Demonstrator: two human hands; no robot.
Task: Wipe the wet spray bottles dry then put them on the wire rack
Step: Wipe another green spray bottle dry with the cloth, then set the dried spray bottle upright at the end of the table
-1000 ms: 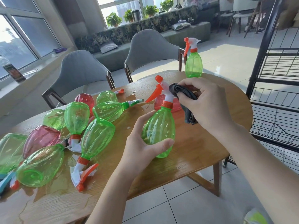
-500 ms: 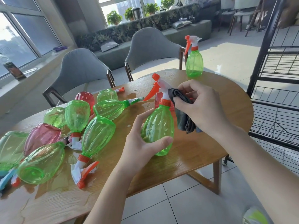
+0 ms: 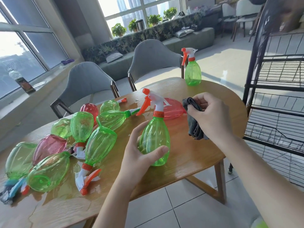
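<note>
Green translucent plastic fills the middle of the view: a spray bottle (image 3: 154, 137) with a white head and orange trigger stands upright near the front edge of the wooden worktop (image 3: 189, 155), its lower body wrapped by the left hand (image 3: 141, 155) — thumb across the front, fingers round the back. The right hand (image 3: 212, 116) is closed round a folded dark grey cloth (image 3: 194, 122), held just to the right of the bottle and clear of it. Behind the bottle's neck a red bottle (image 3: 172, 109) lies on its side. To the left, a heap of green and red bottles (image 3: 98, 145) lies tumbled together in a film of water, triggers pointing various ways. One more green bottle (image 3: 192, 73) stands alone at the far edge of the worktop. The black wire rack (image 3: 279, 89) stands on the floor at the right, just beside the worktop — the shelves that show carry no bottles. Two grey chairs (image 3: 88, 83) sit along the far side.
</note>
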